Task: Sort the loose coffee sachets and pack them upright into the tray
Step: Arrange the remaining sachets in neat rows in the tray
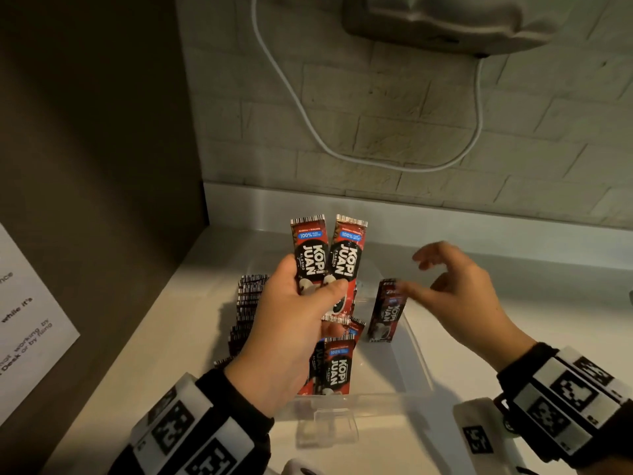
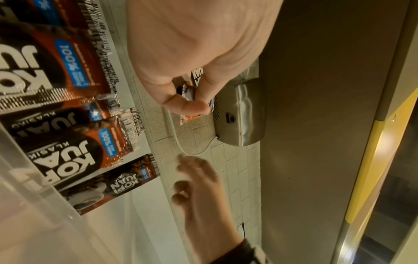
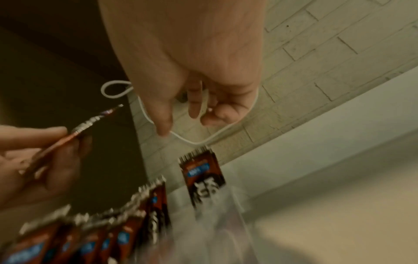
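Note:
My left hand (image 1: 310, 296) grips two red and black Kopi Juan sachets (image 1: 325, 258) side by side, upright, above the clear plastic tray (image 1: 363, 401). The left wrist view has thumb and fingers of that hand (image 2: 192, 97) pinching them. A row of sachets (image 1: 248, 303) stands packed along the tray's left side, with more sachets (image 1: 334, 366) at the front. One lone sachet (image 1: 387, 311) stands at the tray's right wall. My right hand (image 1: 431, 275) hovers just right of it, blurred, fingers spread and holding nothing; the right wrist view shows the same hand (image 3: 185, 116) empty above that sachet (image 3: 201, 176).
The tray sits on a white counter (image 1: 479, 365) in a corner. A dark panel (image 1: 96, 166) with a paper notice (image 1: 30, 320) closes off the left. Behind is a brick wall with a looping white cable (image 1: 387, 162) and a metal wall unit (image 1: 455, 22).

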`<state>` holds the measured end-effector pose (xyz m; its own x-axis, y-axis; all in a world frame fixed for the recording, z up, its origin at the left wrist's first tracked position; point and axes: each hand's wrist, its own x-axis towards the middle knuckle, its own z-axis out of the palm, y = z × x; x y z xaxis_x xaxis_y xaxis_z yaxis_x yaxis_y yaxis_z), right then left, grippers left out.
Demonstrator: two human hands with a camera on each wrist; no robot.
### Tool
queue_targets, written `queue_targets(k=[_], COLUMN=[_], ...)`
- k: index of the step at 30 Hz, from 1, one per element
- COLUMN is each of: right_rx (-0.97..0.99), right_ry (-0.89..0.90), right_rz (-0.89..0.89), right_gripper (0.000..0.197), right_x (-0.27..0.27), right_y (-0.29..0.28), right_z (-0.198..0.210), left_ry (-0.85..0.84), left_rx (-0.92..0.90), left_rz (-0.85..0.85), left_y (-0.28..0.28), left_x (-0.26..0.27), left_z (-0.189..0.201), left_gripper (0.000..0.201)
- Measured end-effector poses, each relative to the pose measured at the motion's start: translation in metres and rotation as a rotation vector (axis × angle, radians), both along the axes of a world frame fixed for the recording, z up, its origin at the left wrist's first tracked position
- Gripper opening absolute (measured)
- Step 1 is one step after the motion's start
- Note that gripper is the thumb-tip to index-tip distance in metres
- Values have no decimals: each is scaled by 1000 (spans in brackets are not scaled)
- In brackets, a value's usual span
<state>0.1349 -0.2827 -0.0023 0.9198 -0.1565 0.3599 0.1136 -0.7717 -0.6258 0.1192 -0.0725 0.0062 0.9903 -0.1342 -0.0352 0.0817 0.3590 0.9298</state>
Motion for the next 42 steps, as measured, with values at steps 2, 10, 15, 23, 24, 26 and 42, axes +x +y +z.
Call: queue_targets(k=[2,10,15,23,24,26,42], right_rx=[224,521,517,506,497,441,-161], right_ry=[-93,70,159,185,189,216,-7], right_rz=[71,358,306,186,182,180,112], right_gripper=[28,15,32,9,10,11,34], right_x=[-7,-21,-24,-18,-17,-14,4], right_y=[9,34,25,-4,-5,-6,-2], right_z=[17,58,53,34,30,20,-27], left_ry=[-15,-4,12,26,33,60,169], left_rx=[16,110,193,348,354,389,223], left_rz=[-17,-155,-370,-334,-316,-293,-242], left_y=[-3,-26,-39,-64,-67,-75,-97], left_x=[-1,-11,-18,-23,-23,-21,-1], left_z=[-2,-1,-1,-10,-8,-10,-38], left_gripper=[24,24,25,93,99,90,160])
